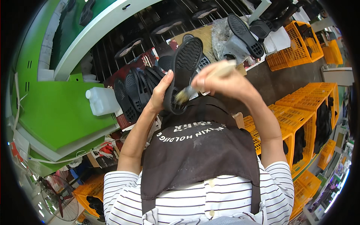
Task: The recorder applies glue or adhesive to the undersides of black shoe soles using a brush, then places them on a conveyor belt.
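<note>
A black shoe sole (186, 62) stands tilted in front of my apron, its hollow inner side turned up. My left hand (160, 91) grips it by the left edge, thumb lying along the rim. In my right hand (222, 80) is a brush (183, 96) with a pale handle; its bristles rest in the lower end of the sole. The right hand is slightly smeared by motion. Beside my left hand, several more black soles (132, 88) lean in a row on the bench.
A white plastic jug (102, 101) stands left of the soles, by a green machine (56, 112). Another sole (245, 35) lies near clear plastic wrap (221, 33) at the far right of the bench. Orange crates (296, 45) line the right side. A fan (60, 197) stands lower left.
</note>
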Demonstrator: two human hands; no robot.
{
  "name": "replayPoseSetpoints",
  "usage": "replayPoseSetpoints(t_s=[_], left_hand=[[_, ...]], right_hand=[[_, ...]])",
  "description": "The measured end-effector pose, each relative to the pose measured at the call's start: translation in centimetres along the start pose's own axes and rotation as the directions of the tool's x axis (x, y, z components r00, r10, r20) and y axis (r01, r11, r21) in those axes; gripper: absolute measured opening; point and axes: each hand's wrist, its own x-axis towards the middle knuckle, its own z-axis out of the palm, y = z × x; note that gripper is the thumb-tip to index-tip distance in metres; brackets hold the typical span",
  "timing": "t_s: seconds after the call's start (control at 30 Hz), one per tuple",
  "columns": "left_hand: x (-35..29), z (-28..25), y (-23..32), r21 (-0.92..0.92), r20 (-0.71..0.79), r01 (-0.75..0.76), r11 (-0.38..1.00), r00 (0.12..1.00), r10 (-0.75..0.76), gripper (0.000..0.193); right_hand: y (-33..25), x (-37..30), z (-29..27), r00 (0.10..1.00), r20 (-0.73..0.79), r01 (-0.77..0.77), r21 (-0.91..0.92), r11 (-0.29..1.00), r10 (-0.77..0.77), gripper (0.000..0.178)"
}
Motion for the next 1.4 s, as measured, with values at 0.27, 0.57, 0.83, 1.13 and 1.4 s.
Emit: replayPoseSetpoints(t_s=[0.27, 0.57, 0.83, 1.13, 1.4], left_hand=[[-0.7, -0.8, 0.3, 0.004, 0.171, -0.067, 0.998, 0.983, 0.065, 0.062], [-0.4, -2.4, -0.3, -0.208, 0.313, 0.008, 0.978, 0.948, 0.059, 0.055], [1.1, -6.0, -4.1, -0.392, 0.076, 0.036, 0.919, 0.997, -0.007, 0.055], [3.7, -4.0, -6.7, -0.42, 0.129, -0.034, 0.907, 0.987, 0.097, 0.042], [4.0, -2.7, -7.0, -0.408, 0.123, -0.067, 0.911, 0.984, 0.127, 0.044]], right_hand=[[2.0, 3.0, -2.2, 0.715, 0.012, 0.452, -0.77, 0.449, -0.699, 0.022], [1.7, 1.5, -0.5, 0.797, 0.078, 0.519, -0.594, 0.614, -0.599, 0.025], [5.1, 0.2, 1.1, 0.882, 0.047, 0.451, -0.372, 0.811, -0.469, 0.017], [9.3, 1.1, 2.8, 0.946, -0.259, -0.037, -0.686, 0.726, -0.197, 0.051], [9.0, 1.0, 2.9, 0.934, -0.27, -0.019, -0.692, 0.721, -0.234, 0.054]])
